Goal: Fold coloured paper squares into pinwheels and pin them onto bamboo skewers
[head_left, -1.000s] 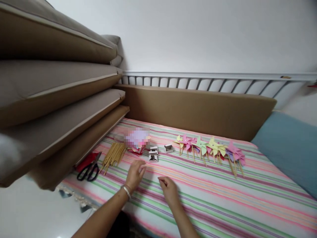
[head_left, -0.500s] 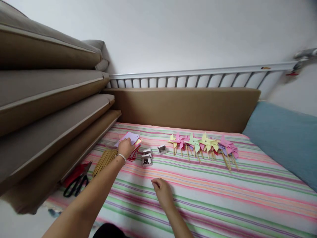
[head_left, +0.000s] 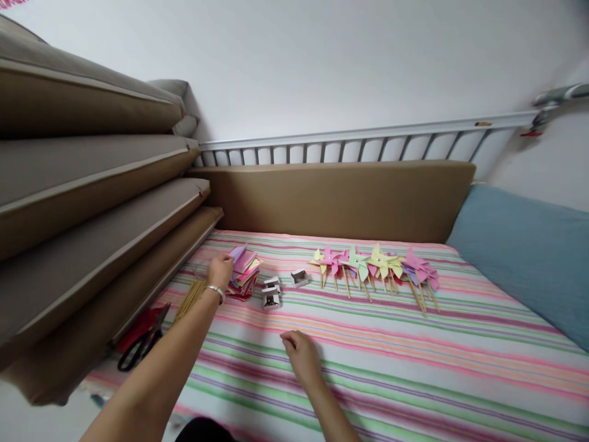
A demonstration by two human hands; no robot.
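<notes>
Several cushions [head_left: 87, 169] stacked left, brown panel [head_left: 331, 199] and pale rail [head_left: 317, 138] along the white wall [head_left: 322, 67], blue pad [head_left: 519, 255] far right, striped cloth [head_left: 396, 362] beneath, papers [head_left: 245, 277] left of centre, left hand [head_left: 219, 274] at their edge, pinch unclear, right hand [head_left: 302, 356] near centre, fingers [head_left: 289, 339] pressed together.

One left hand [head_left: 219, 274] is counted at eight o'clock and one right hand [head_left: 302, 351] at six. One paper stack [head_left: 242, 280], one pair of scissors [head_left: 149, 337] and one bundle of sticks [head_left: 188, 300] are seen at eight, three small white boxes [head_left: 299, 279] at six, at least five pinwheels [head_left: 380, 261] at four, and at least four stacked cushions [head_left: 96, 169] at nine.
</notes>
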